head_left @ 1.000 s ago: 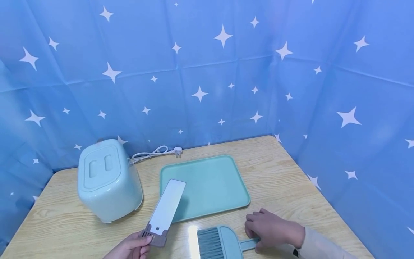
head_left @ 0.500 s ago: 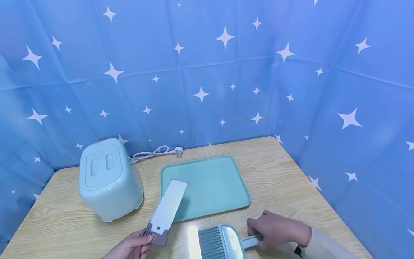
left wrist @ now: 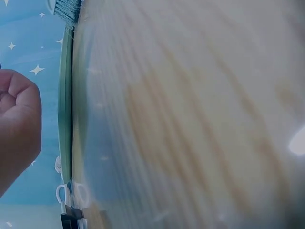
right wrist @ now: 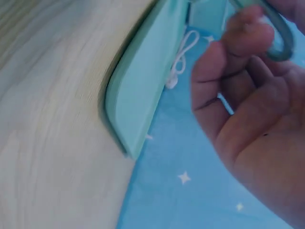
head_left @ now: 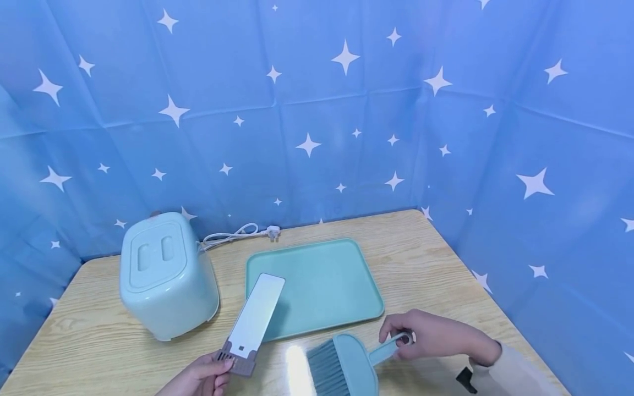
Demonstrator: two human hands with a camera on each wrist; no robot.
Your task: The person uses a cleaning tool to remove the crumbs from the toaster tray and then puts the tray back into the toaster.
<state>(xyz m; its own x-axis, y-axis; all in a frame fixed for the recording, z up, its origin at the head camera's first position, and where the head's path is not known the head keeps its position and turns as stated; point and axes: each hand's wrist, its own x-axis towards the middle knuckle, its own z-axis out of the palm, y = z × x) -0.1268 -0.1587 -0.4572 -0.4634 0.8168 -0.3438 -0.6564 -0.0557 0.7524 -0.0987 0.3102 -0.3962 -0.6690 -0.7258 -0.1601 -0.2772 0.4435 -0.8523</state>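
Observation:
My left hand (head_left: 202,377) pinches the brown plastic end of a crumb tray (head_left: 257,313), a long flat silvery plate. Its far end overlaps the green tray in the head view. At the lower right, my right hand (head_left: 436,336) grips the looped handle end of a teal hand brush (head_left: 354,363), whose bristles point left. The right wrist view shows curled fingers at that handle loop (right wrist: 284,45). Only the left fist (left wrist: 19,119) appears in the left wrist view, with what it holds out of frame.
A green rectangular tray (head_left: 317,286) lies mid-table. To its left stands a pale blue toaster (head_left: 168,275) with its lid on. A white cord with a plug (head_left: 272,231) runs along the back edge. A blue starry curtain (head_left: 297,110) hangs behind and to the right.
My right hand has changed from reaching over the brush handle to gripping its end, and the brush has shifted slightly and tilted up. The left hand and crumb tray have barely moved.

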